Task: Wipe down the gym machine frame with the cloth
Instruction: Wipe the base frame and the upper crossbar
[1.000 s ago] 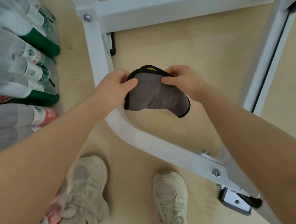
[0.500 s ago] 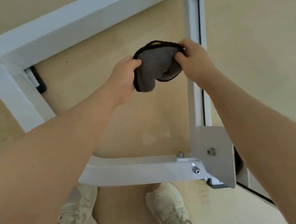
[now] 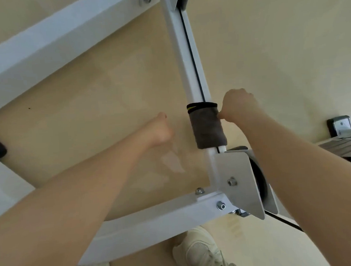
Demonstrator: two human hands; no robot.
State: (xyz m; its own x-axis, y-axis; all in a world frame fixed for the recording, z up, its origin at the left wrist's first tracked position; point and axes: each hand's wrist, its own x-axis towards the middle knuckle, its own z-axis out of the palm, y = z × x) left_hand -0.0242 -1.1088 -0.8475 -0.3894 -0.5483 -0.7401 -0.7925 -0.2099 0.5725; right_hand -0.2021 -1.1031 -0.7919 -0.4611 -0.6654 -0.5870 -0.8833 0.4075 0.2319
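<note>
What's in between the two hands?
In the head view, the white frame bar wrapped in the grey cloth runs between left hand and right hand.

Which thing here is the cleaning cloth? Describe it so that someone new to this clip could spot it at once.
Find the white machine frame on the pale floor and follow its upright bar down toward the bolted corner plate. The cloth is wrapped round that bar like a sleeve, beside the right hand. It is the only dark grey, soft thing, with a black and yellow hem.
</note>
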